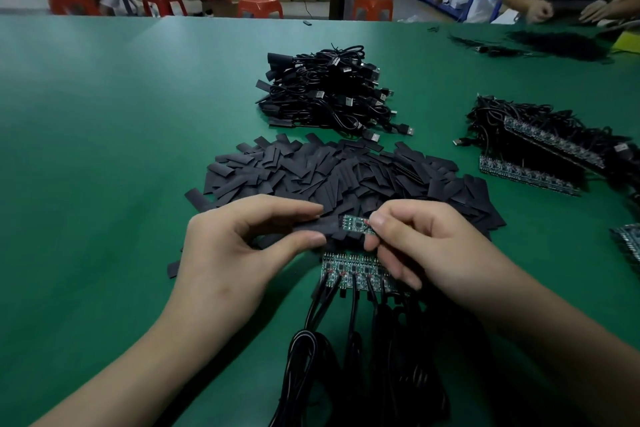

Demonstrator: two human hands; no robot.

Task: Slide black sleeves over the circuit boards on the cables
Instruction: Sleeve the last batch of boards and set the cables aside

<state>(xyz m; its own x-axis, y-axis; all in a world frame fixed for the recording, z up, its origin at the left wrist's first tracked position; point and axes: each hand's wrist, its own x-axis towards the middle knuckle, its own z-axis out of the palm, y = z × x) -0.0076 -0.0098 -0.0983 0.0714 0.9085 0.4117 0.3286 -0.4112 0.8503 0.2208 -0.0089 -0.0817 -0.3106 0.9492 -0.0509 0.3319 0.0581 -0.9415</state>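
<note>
Above the sleeve pile point(346, 173), left hand point(239, 253) pinches a black sleeve point(318, 226); right hand point(426, 250) pinches a circuit board point(356, 224).

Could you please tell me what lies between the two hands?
In the head view, a sleeve in the left hand meets a circuit board in the right hand.

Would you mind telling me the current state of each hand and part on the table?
left hand, pinches the held sleeve.
right hand, pinches the held board.
held sleeve, lifted, mouth at the board's end.
held board, mostly uncovered.
row of boards, uncovered, flat on the table.
sleeve pile, loose, unused.
far cable heap, piled, several ends sleeved.
</note>
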